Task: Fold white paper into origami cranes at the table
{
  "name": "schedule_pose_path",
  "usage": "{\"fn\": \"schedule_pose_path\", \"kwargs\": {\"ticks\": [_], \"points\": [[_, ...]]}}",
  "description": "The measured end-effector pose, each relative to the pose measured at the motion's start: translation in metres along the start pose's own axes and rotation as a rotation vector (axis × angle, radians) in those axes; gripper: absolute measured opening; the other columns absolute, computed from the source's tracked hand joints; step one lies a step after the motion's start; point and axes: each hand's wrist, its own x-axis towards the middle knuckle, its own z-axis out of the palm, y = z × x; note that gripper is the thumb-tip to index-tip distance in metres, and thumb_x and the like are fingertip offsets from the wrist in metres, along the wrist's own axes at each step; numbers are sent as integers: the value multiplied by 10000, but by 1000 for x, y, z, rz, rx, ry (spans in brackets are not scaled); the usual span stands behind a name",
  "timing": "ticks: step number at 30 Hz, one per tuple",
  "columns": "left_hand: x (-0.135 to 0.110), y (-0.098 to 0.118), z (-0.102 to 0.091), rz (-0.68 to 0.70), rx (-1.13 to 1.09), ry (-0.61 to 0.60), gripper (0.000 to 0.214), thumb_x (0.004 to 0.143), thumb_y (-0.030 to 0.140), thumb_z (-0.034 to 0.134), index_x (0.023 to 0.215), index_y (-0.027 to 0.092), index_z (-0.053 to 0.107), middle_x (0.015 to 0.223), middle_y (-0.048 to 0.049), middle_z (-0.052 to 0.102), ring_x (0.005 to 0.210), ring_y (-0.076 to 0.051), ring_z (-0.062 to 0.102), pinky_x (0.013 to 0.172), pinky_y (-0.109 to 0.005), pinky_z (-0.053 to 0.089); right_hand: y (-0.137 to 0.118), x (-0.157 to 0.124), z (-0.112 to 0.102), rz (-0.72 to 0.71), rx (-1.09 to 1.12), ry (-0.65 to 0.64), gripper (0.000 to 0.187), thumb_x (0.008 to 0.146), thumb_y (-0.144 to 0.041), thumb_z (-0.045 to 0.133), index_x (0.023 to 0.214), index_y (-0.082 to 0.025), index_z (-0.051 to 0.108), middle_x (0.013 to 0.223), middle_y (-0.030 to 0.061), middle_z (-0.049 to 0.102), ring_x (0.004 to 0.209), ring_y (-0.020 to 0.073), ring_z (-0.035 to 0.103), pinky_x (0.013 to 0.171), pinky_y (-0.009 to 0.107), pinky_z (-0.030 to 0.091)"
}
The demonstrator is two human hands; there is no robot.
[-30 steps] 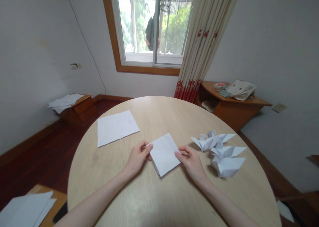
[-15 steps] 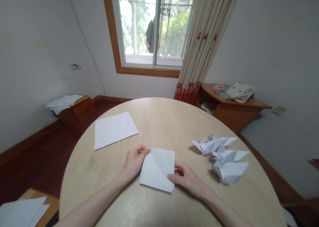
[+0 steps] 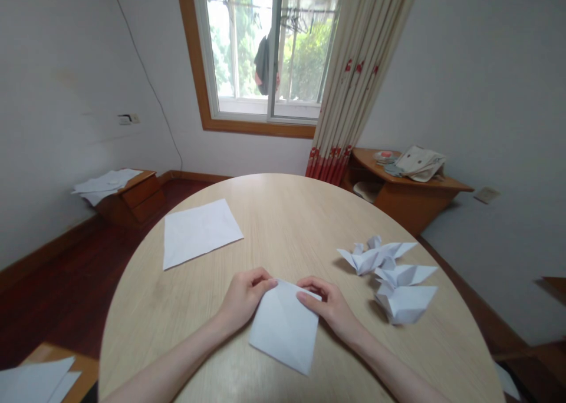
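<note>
A folded square of white paper (image 3: 286, 329) with faint crease lines is held between my two hands, low over the front of the round table. My left hand (image 3: 247, 296) pinches its upper left corner, thumb on top and fingers behind. At the upper right corner, my right hand (image 3: 329, 306) grips the sheet the same way, its thumb lying across the face. The paper's lower edge points toward me at a slant. To the right stand several folded white paper figures (image 3: 404, 303) with pointed wings, grouped close together.
A flat stack of white paper (image 3: 201, 231) lies at the left of the round wooden table (image 3: 283, 202). Beyond it are a low cabinet (image 3: 144, 200) with papers, a corner desk (image 3: 407, 200) with a bag, and a curtain (image 3: 354, 96) beside the window. More sheets (image 3: 33, 379) lie at lower left.
The folded paper has turned slightly and come nearer to me. My right hand has shifted from its lower right side to the upper right corner. My left hand keeps its corner.
</note>
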Motion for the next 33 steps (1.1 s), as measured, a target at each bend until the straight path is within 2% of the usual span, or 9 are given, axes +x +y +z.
{"fn": "schedule_pose_path", "kwargs": {"ticks": [5,9,11,15,19,24,28,31,33], "points": [[-2,-1,1,75,137,-14,312,874,389,499,780,169,701,745,-26,704,709,-185,619,666,-272,465,1,0,1,-4,-112,35,296,761,-456,620,795,-169,679,779,45,698,737,209,626,678,302,470],[-2,-5,-1,331,374,68,302,914,319,484,1162,201,609,1142,-81,661,1079,-231,587,953,-388,459,7,3,-1,12,-134,154,286,761,-436,599,812,-167,681,813,67,719,768,234,649,694,324,487],[-2,-6,-2,422,470,-4,375,918,305,505,1281,212,522,1288,-95,581,1211,-235,514,1031,-420,418,11,5,-3,6,-178,205,272,773,-422,574,822,-174,673,812,70,716,763,237,649,687,331,489],[-6,-8,-2,464,629,-286,512,917,324,549,1395,211,405,1452,-102,430,1347,-233,383,1103,-420,358,12,7,-7,-83,-395,301,217,792,-376,541,786,-191,655,779,62,667,759,233,612,710,352,470],[-9,-17,4,480,751,-399,573,909,237,564,1433,159,345,1501,-151,308,1393,-252,271,1124,-448,311,12,7,-5,-137,-538,294,138,805,-286,526,733,-197,605,759,49,619,776,229,572,729,362,455],[-8,-33,8,541,816,-391,522,923,78,451,1431,137,345,1483,-161,320,1380,-228,277,1116,-412,327,16,7,-2,-153,-643,268,54,818,-210,558,807,-191,607,807,57,623,822,239,574,760,385,476],[-8,-35,6,539,829,-392,537,928,33,367,1448,159,316,1491,-141,308,1388,-210,253,1116,-411,327,22,6,-2,-278,-713,273,214,820,-153,571,1024,-181,627,1002,106,638,975,267,574,873,452,479],[-10,-27,5,473,837,-440,515,952,89,372,1458,142,292,1508,-144,256,1401,-217,219,1131,-448,288,27,6,-2,-397,-725,190,273,866,-110,496,1082,-182,646,1154,131,621,1099,253,560,946,445,472],[-12,-20,5,415,824,-470,573,957,279,476,1467,121,266,1513,-169,223,1408,-251,198,1137,-492,247,29,5,-2,-428,-716,86,327,896,-88,435,1121,-182,652,1238,132,604,1169,232,541,979,419,469]]}}
